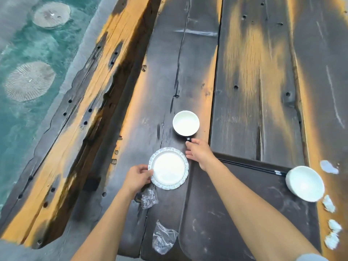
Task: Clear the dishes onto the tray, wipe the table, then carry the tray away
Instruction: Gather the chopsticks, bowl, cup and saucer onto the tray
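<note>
Clearing has only just got going here, I'd say. The dark tray sits at about 4 o'clock in the view, and the only dishes on it so far are one white bowl near its far right corner and what look like black chopsticks along its far edge. Still on the wooden table: a white scalloped plate just left of the tray, and at 12 o'clock from it a white cup with a dark handle. The left hand has its fingers pinched on the plate's left rim, thumb on top. The right hand is at the cup's handle with the fingers curled toward it; they seem to touch it, but I can't tell if it's really gripped. So both pieces look about to go over to the tray, roughly 3 o'clock from where they sit. After that there's plenty left: two bits of crumpled clear plastic wrap at 6 o'clock from the plate, pale scraps along the tray's right side, then the whole wipe-down (no cloth in view) and carrying the tray off.
</note>
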Available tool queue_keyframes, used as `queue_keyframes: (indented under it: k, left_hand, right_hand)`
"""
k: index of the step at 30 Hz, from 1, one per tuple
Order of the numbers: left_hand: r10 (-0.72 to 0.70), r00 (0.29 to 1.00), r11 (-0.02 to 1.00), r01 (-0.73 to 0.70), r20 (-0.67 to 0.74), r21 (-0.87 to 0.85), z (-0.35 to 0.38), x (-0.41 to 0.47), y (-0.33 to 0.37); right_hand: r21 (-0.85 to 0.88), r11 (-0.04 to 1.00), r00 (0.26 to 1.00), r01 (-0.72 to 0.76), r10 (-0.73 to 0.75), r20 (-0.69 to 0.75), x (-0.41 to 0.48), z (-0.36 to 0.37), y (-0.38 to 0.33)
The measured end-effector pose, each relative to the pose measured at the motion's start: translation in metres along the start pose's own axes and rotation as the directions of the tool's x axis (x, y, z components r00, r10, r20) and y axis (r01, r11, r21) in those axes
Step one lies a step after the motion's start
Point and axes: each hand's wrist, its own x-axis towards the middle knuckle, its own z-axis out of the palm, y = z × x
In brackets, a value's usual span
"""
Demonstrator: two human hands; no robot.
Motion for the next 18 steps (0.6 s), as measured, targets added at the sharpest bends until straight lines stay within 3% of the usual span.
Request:
queue_keyframes:
  k: [8, 14, 18]
  left_hand:
    - [-0.002, 1.000, 0.993, 0.005, 0.026, -0.115, -0.001, 0.014, -0.018]
    - [0.050, 0.997, 0.984, -0.058, -0.056, -0.170, -0.005, 0.000, -0.008]
    - [0.086, 0.988, 0.980, -0.107, -0.127, -0.168, -0.010, -0.015, 0.005]
  right_hand:
    - [0.163, 0.986, 1.000, -0.019, 0.017, 0.010, 0.002, 0.006, -0.008]
    - [0.343, 0.937, 0.994, -0.060, 0.087, -0.064, -0.018, -0.004, -0.012]
    - [0.428, 0.903, 0.997, -0.032, 0.059, -0.052, -0.049, -0.019, -0.002]
